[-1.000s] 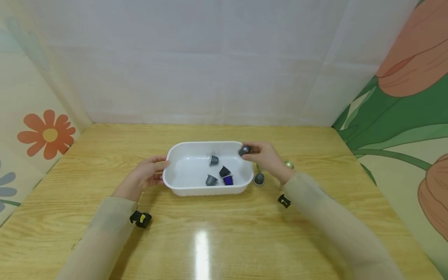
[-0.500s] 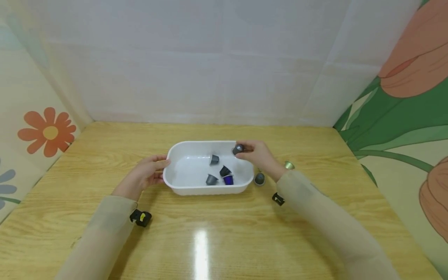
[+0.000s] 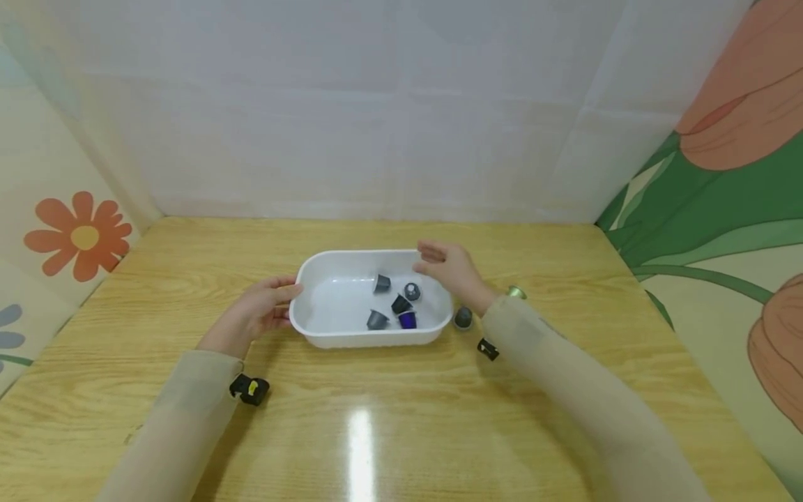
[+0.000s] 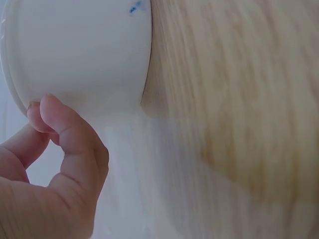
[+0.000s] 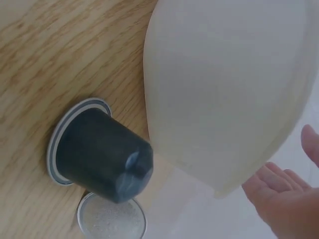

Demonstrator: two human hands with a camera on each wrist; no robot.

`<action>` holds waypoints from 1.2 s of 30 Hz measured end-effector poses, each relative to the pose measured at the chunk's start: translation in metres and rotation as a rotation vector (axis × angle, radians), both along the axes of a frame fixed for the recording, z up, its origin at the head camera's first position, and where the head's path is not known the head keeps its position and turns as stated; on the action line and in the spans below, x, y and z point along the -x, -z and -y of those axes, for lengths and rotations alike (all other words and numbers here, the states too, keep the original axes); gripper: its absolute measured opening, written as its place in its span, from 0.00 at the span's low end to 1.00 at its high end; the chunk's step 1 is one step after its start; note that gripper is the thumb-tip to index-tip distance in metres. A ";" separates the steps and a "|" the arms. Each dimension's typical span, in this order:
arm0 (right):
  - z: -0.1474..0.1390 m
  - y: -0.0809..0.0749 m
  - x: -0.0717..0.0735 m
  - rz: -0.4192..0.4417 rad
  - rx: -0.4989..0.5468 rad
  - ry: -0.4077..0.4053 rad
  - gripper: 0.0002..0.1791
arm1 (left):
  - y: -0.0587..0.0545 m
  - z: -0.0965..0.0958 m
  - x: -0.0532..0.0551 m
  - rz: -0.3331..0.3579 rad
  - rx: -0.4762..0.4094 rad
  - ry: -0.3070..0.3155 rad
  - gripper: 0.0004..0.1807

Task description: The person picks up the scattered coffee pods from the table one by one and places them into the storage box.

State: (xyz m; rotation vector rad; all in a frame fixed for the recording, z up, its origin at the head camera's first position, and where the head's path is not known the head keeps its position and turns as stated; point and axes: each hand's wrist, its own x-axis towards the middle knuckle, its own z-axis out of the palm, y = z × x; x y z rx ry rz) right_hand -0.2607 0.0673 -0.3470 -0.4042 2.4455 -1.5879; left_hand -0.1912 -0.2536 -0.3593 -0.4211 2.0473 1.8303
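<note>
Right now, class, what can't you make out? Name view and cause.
Left wrist view: contents of the white tray, hidden by its wall; the blue patch, too blurred to identify.
Right wrist view: the right hand, partly cut off by the right edge; the round lid, partly behind the dark capsule.
Head view: any print on the purple capsule, too small.

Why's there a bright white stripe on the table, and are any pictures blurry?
Head view: the white stripe looks like light glaring off the shiny table, and a soft shadow lies beside the left sleeve; left wrist view: the blue mark on the white tray is fuzzy; right wrist view: the dark capsule looks fairly clear.
</note>
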 end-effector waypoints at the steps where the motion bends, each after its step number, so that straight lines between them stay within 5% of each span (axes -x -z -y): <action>1: -0.001 -0.001 0.000 -0.001 0.006 0.001 0.32 | 0.000 0.000 0.000 0.000 0.002 -0.002 0.33; 20: -0.048 -0.011 -0.014 -0.037 0.008 -0.017 0.27 | -0.004 0.003 0.002 -0.007 0.006 0.008 0.32; 36: -0.091 -0.010 -0.025 -0.005 -0.018 0.051 0.27 | 0.001 0.002 0.003 0.017 0.001 0.005 0.31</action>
